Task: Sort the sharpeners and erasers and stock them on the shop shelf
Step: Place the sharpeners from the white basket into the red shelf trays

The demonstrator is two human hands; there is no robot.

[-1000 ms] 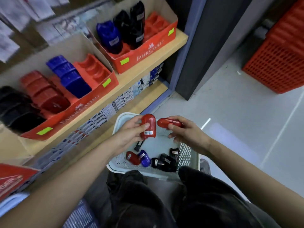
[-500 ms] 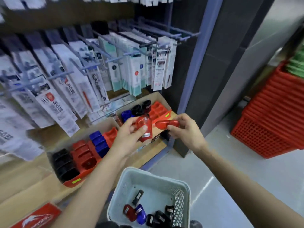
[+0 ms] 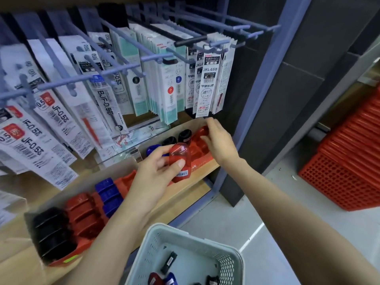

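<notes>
Hands have parted since half a second ago: the right hand [image 3: 218,140] has gone forward to the far display tray [image 3: 198,150], while the left hand [image 3: 152,177] hangs back.

Nearest me, the basket [image 3: 156,229] holds loose sharpeners [image 3: 155,279] in red, blue and black, so I judge plenty is left to sort. Above it, the left hand curls fingers and thumb round a red sharpener [image 3: 180,161], held upright just in front of the shelf [image 3: 185,188] and not yet in any slot.

Farther in, the right hand lies over the tray's red slots, beside the black sharpeners [image 3: 185,135]. Its fingers reach down onto a red piece, but I cannot tell whether they pinch it or have let go. I reckon one placement is finishing and the left hand's comes next. Refill packs [image 3: 207,89] hang beyond.
</notes>
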